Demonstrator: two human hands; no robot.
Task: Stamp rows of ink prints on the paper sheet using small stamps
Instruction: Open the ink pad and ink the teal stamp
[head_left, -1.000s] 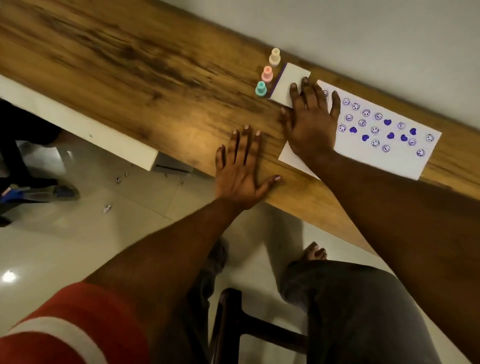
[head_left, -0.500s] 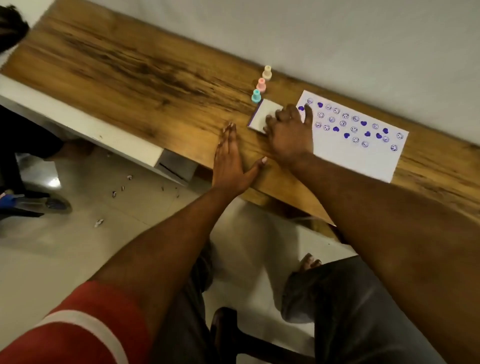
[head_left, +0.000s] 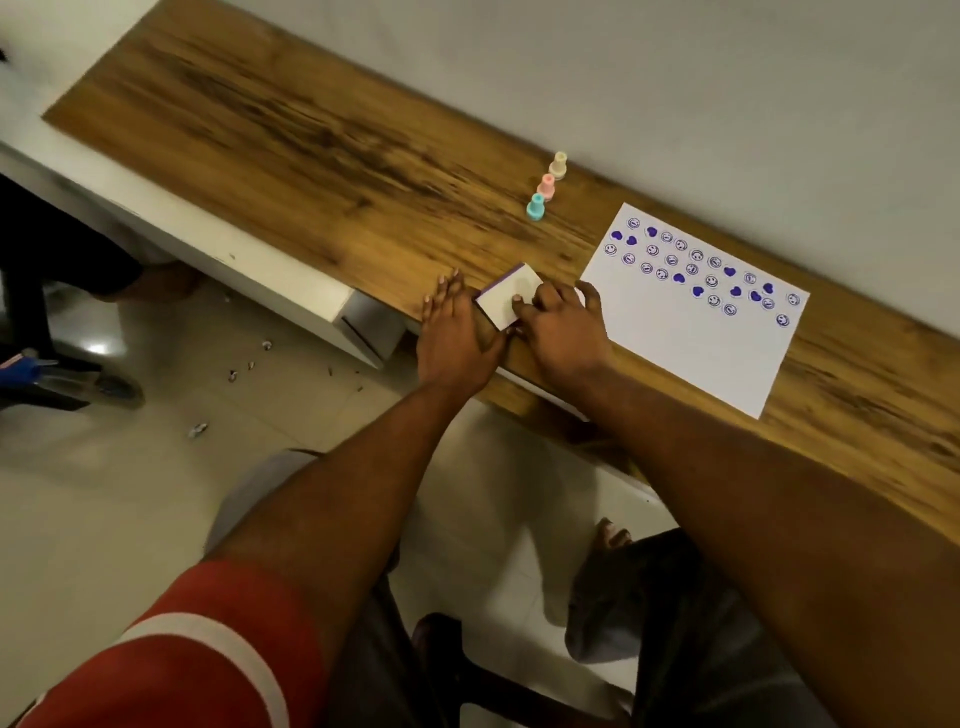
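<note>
Step in hand: readying the ink pad at the surface's near edge. The left hand lies flat against its side, and the right hand curls over its lid, apparently gripping. The half-stamped paper sheet lies just right. Next — lift the lid, then fetch 1 of 3 stamps.

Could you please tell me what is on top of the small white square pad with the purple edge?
The right hand rests bent fingertips on the white square pad, at its near right part; the remaining top is bare. The surface beneath them is covered.
</note>
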